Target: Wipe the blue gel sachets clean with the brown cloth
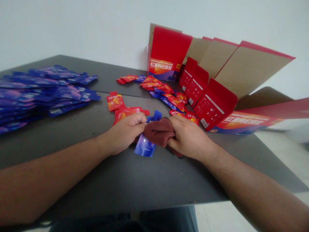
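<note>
A brown cloth (159, 132) is bunched in my right hand (190, 135), whose fingers are closed around it. The cloth lies across the middle of a blue sachet (145, 147), leaving its lower end and its narrow spout end in sight. At the sachet's left side, my left hand (125, 131) is closed in a pinch; its fingertips are partly hidden by the cloth. Just behind my left hand lie a few red sachets (124, 112) on the dark table.
A large heap of blue sachets (43, 91) covers the table's left side. Mixed red and blue sachets (161, 88) lie at the back. Red cartons with raised flaps stand at the right, including an upright one (166, 48) and a nearer one (241, 124). The grey table (135, 187) ends close to my lap.
</note>
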Demonstrator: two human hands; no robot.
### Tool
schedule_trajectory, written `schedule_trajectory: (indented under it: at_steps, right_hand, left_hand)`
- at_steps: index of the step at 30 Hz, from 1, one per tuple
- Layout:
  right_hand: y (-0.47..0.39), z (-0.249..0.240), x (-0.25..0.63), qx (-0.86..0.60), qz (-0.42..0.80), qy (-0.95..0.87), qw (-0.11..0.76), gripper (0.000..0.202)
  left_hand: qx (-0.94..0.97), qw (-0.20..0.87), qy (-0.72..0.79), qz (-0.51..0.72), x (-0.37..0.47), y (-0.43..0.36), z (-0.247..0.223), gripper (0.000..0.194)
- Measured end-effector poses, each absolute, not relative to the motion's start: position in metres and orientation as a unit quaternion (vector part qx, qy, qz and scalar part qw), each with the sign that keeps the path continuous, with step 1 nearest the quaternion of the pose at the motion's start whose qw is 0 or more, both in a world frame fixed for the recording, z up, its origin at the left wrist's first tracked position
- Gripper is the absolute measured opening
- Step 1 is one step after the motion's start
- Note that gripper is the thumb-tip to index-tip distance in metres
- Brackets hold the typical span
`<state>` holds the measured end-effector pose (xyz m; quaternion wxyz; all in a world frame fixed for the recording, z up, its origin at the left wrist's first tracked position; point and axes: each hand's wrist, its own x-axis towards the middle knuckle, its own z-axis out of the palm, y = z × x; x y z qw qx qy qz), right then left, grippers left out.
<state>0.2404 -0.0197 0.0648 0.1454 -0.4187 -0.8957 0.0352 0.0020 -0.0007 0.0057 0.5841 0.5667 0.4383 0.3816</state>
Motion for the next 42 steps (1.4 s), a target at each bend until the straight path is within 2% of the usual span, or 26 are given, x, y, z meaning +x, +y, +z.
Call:
schedule_trajectory:
  at_steps: [5,10,15,20,28,35,39,42]
  right_hand:
    - [-0.020,0.065,0.240,-0.375,0.048,-0.917,0.129,0.013]
    - [-0.018,0.065,0.241,-0.424,0.032,-0.893,0.146,0.013]
    - [-0.019,0.065,0.239,-0.368,0.051,-0.921,0.118,0.015]
    - [-0.016,0.062,0.241,-0.436,0.031,-0.887,0.151,0.015]
    - [-0.014,0.070,0.239,-0.473,0.113,-0.856,0.175,0.025]
    - [-0.015,0.074,0.239,-0.469,0.114,-0.860,0.165,0.027]
    - [-0.016,0.074,0.239,-0.486,0.102,-0.851,0.170,0.028]
    - [-0.015,0.074,0.239,-0.473,0.096,-0.860,0.165,0.028]
  left_hand:
    - [0.592,0.567,0.416,0.394,0.002,0.000,0.005,0.023]
    - [0.571,0.581,0.431,0.388,0.001,0.001,0.002,0.022]
    - [0.595,0.564,0.408,0.402,0.001,0.001,0.002,0.023]
    - [0.570,0.581,0.435,0.386,0.003,-0.001,0.006,0.023]
    - [0.612,0.514,0.434,0.416,0.003,-0.004,0.013,0.021]
    - [0.643,0.522,0.427,0.363,0.002,-0.004,0.019,0.018]
    - [0.659,0.502,0.422,0.369,-0.001,-0.002,0.018,0.022]
    - [0.672,0.496,0.432,0.340,-0.001,-0.003,0.020,0.017]
